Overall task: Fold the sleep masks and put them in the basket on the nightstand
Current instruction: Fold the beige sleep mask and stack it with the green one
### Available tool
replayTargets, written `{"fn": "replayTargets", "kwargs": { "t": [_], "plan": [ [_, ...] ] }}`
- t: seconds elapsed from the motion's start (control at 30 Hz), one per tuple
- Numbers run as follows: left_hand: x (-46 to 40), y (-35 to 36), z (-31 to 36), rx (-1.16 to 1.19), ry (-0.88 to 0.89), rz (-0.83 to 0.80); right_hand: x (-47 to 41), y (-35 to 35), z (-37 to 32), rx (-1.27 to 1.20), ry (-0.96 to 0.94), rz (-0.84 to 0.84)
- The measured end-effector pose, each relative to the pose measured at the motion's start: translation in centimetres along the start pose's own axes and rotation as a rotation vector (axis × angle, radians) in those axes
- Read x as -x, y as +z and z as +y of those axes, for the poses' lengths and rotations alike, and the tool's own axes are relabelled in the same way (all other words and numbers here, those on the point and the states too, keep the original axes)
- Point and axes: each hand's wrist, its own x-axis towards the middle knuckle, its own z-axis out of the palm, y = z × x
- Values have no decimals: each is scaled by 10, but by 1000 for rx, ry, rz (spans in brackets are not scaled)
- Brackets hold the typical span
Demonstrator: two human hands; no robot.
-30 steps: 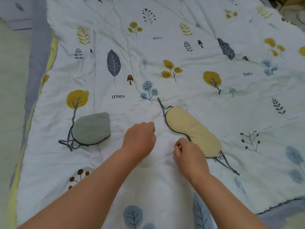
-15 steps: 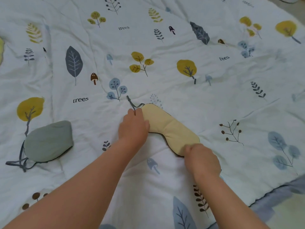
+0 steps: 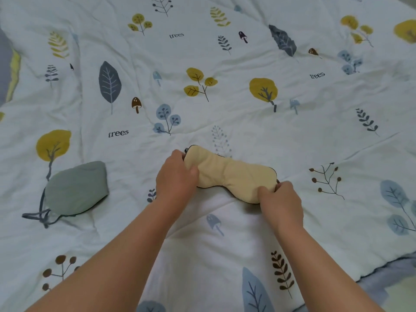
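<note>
A beige sleep mask [image 3: 229,173] with dark piping lies across the quilt in front of me, stretched between both hands. My left hand [image 3: 176,175] pinches its left end and my right hand [image 3: 280,202] pinches its right end; its straps are hidden under the hands. A grey-green sleep mask [image 3: 76,188] lies folded in half to the left, with its dark strap [image 3: 40,218] trailing at its lower left corner. No basket or nightstand is in view.
The white quilt [image 3: 202,109] printed with trees and leaves covers nearly the whole view and is creased. Its near right edge [image 3: 382,262] drops to a grey sheet. A grey and yellow border [image 3: 11,73] shows at the far left.
Both hands went from beside the beige mask to gripping its two ends. The mask turned from a diagonal to nearly level, and its loose straps are no longer seen. My view shifted right.
</note>
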Motion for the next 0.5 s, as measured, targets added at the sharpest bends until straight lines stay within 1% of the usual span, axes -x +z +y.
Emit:
{"fn": "replayTargets", "kwargs": {
  "t": [0.17, 0.27, 0.37, 0.5],
  "plan": [
    [28, -22, -30, 47, -107, 39, 15, 14, -19, -207, -145, -5],
    [41, -31, -52, 63, -161, 46, 31, 29, -28, -236, -311, 29],
    [46, -37, -67, 68, -186, 44, 52, 46, -35, -179, -562, 19],
    [46, -40, -78, 96, -146, 52, 80, 76, -42, 41, -929, -17]
  ]
}}
